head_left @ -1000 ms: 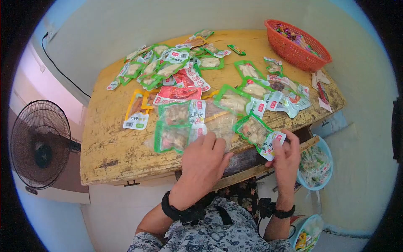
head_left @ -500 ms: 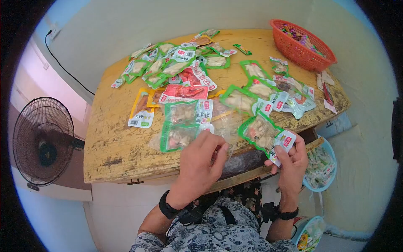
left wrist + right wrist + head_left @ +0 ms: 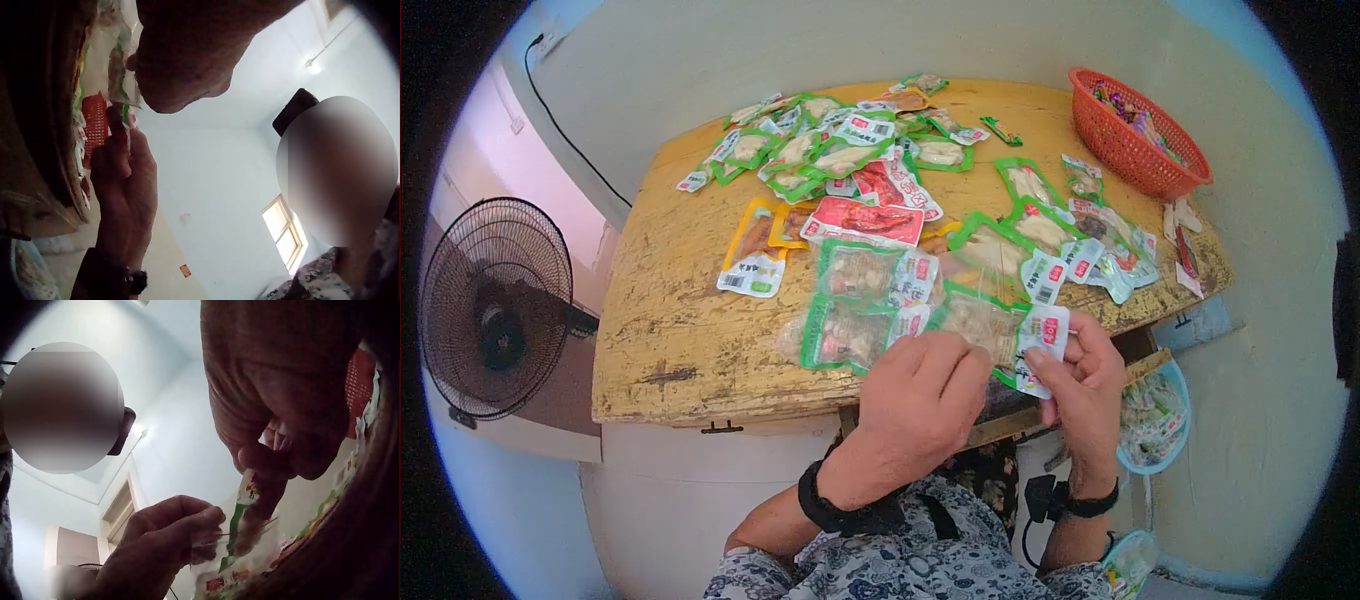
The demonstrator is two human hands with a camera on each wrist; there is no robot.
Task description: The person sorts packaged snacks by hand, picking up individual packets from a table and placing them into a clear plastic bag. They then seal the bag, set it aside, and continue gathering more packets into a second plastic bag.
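My right hand pinches the white label end of a green-edged vacuum snack packet between thumb and fingers. The packet's far part lies behind clear plastic, close to my left hand. Curled fingers of that left hand pinch the edge of a clear zip bag, whose red seal line shows in the right wrist view. Two more green-edged packets lie inside the bag on the table, side by side, labels toward the right. My left hand covers part of the bag's mouth.
Green-edged packets are heaped on the worn yellow table, with red packets and a yellow-edged one nearer. Others lie at right, before a red basket. A blue basin holds bagged packets below; a fan stands left.
My right hand has brought the packet left to the bag, where it now overlaps the clear plastic. My left hand has moved right, drawing the bag's edge toward the packet.
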